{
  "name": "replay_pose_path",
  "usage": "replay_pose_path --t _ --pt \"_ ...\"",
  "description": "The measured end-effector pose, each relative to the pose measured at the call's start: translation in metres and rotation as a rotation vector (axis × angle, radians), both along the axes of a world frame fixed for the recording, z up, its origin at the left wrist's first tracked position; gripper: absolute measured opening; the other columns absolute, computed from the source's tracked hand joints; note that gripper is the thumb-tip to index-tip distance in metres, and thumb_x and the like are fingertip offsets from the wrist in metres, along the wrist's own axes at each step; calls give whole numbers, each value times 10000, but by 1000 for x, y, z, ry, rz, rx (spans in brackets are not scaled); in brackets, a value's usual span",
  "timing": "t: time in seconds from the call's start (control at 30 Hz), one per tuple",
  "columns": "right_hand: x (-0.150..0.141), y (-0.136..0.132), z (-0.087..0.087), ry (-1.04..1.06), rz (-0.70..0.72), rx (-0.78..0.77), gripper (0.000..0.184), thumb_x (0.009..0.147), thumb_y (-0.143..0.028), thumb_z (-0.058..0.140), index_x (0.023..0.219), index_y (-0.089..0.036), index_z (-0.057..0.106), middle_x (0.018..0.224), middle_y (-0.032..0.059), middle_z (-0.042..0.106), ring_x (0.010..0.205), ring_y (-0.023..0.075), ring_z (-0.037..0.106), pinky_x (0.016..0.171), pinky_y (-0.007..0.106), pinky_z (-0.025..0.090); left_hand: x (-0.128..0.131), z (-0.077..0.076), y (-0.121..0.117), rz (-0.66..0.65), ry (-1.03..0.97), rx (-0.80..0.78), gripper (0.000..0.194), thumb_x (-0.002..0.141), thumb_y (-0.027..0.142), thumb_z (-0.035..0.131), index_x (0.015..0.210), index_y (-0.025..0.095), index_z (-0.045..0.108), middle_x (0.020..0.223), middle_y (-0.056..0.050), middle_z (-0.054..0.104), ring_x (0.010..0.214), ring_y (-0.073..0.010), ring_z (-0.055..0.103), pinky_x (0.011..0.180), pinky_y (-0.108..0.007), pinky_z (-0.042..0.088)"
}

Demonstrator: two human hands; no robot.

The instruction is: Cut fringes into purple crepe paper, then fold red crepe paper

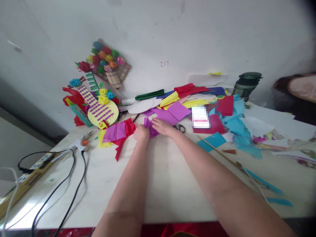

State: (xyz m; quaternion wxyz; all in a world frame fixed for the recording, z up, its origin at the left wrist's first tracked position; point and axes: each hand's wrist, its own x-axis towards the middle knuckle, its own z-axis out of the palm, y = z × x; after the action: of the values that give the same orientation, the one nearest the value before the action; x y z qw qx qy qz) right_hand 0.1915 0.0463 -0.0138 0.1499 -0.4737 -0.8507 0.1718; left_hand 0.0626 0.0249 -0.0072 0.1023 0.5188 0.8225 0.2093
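Your left hand [141, 133] is closed in a pinch on the near edge of a small crumpled purple tissue-paper piece [149, 127], which lies on the pale wooden tabletop [168, 184]. Your right hand [161, 126] presses flat on its other side, fingers spread. Black-handled scissors [181, 127] lie just beside your right wrist.

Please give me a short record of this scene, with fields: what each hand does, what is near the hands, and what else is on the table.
left hand: left hand closed on the edge of a purple paper piece
right hand: right hand flat on the same paper piece
near the hands: scissors, a pink sheet on red paper
table: pale table
also there: paper guitar, paper flowers, power strip, thin stick
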Motion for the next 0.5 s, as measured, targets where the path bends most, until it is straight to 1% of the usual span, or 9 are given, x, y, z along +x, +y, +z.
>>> replay_pose_path --t 0.1,0.17,0.27,0.37,0.43,0.5 --pt "-5 -5 -4 -80 44 43 549 915 -378 252 1415 -159 305 1505 49 203 1385 234 127 1117 406 121 1 0 0 -8 29 -12 427 773 446 522 1060 138 593 1082 -193 614 999 -300 595 801 -397 463" --pt "-7 -7 -8 -134 70 41 568 911 -404 260 1430 -173 264 1507 41 193 1389 248 98 1111 444 102 1 0 0 -12 46 -12 410 782 427 511 1060 137 595 1070 -185 622 990 -294 599 793 -386 466" --pt "-7 -9 -13 -197 68 7 608 909 -451 240 1449 -177 189 1512 41 172 1393 244 66 1105 470 62 1 -1 1 -3 78 -14 425 789 452 503 1054 134 599 1048 -178 632 979 -290 603 789 -378 467" --pt "-6 -9 -14 -226 45 -37 632 907 -503 173 1454 -186 163 1518 28 141 1395 240 35 1101 484 26 0 -3 2 1 90 -11 456 782 499 503 1042 140 607 1032 -170 640 962 -290 608 778 -377 471" --pt "-6 -9 -14 -222 34 -47 628 909 -503 132 1456 -194 151 1520 16 125 1396 229 23 1103 477 24 -1 -4 3 -9 93 -4 454 779 504 507 1037 144 609 1028 -167 643 951 -292 612 768 -379 474" --pt "-6 -9 -13 -236 23 -32 616 913 -482 143 1457 -194 145 1522 10 117 1396 228 16 1103 476 26 -1 -5 3 -19 98 3 449 778 500 511 1038 146 607 1020 -168 645 944 -292 615 761 -378 476"
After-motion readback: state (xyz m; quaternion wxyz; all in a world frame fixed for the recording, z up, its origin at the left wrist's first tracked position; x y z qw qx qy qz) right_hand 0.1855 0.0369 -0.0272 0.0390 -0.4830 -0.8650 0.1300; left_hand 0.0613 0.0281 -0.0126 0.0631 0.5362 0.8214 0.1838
